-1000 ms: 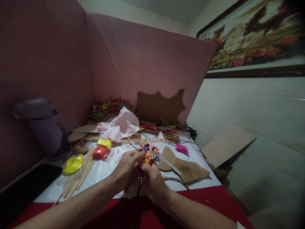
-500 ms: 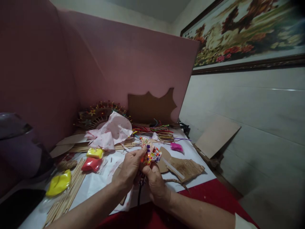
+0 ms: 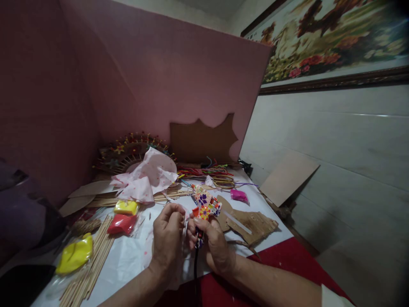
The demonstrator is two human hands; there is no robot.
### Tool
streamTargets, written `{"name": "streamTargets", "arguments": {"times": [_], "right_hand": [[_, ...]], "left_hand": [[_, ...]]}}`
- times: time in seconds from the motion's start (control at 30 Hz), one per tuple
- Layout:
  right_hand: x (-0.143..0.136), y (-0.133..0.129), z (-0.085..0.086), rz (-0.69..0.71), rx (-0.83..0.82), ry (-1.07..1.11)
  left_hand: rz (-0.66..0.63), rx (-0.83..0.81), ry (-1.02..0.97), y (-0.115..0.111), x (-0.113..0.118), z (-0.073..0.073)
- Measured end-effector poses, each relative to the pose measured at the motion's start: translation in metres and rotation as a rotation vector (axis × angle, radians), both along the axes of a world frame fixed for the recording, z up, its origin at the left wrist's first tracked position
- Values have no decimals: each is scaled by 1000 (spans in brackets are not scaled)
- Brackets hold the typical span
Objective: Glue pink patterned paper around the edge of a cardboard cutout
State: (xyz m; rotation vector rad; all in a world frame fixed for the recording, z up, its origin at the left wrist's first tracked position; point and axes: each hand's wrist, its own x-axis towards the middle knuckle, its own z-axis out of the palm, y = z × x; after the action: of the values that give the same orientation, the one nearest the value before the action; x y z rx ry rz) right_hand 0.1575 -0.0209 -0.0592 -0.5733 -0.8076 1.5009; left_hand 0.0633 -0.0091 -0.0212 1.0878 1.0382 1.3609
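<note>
My right hand (image 3: 214, 243) is wrapped round the handle of a flower-patterned glue gun (image 3: 204, 204). Its nozzle end points away from me, and a black cord (image 3: 196, 268) hangs from the bottom of the handle. Just to the left, my left hand (image 3: 169, 234) is closed with fingers curled and thumb pressed in, apart from the gun. What it pinches, if anything, is too small to make out. Behind the gun, a piece of bark (image 3: 255, 226) and brown cardboard (image 3: 223, 211) lie on the white sheet (image 3: 128, 251).
Left lie thin wooden sticks (image 3: 96, 260) and bagged clay, yellow (image 3: 75, 253) and red (image 3: 121, 224). Pink-dotted tissue (image 3: 143, 179) sits by a pin-studded arch (image 3: 128, 147). Colourful pipe cleaners (image 3: 211, 172) and a magenta packet (image 3: 239, 195) lie farther back. A pink partition (image 3: 153, 76) closes the far side.
My left hand has come off the glue gun and moved left and down, fingers still curled. My right hand keeps hold of the gun, now seen slightly farther right.
</note>
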Motion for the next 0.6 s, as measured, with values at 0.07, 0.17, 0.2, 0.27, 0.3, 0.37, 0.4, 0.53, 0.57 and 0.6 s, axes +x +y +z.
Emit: {"name": "streamTargets", "arguments": {"times": [0.07, 0.17, 0.2, 0.27, 0.3, 0.37, 0.4, 0.53, 0.57, 0.6], "right_hand": [[0, -2, 2, 14, -11, -6], [0, -3, 2, 43, -29, -1], [0, -3, 2, 61, -30, 0], [0, -2, 1, 76, -18, 10], [0, -2, 1, 77, -8, 14], [1, 0, 2, 68, 5, 26], [2, 0, 3, 57, 7, 28], [4, -2, 6, 16, -14, 38], [4, -3, 6, 30, -15, 43], [4, -5, 7, 48, -8, 49]], "left_hand": [[120, 240, 139, 3, -7, 4], [141, 373, 204, 13, -17, 11], [134, 384, 210, 17, -19, 13], [118, 396, 223, 21, -22, 16], [109, 398, 230, 20, -22, 18], [68, 397, 262, 11, -23, 21], [28, 403, 299, 3, -23, 22], [-303, 536, 603, -48, -27, 14], [-364, 572, 668, -61, -28, 7], [-441, 629, 679, -74, -29, -3]]}}
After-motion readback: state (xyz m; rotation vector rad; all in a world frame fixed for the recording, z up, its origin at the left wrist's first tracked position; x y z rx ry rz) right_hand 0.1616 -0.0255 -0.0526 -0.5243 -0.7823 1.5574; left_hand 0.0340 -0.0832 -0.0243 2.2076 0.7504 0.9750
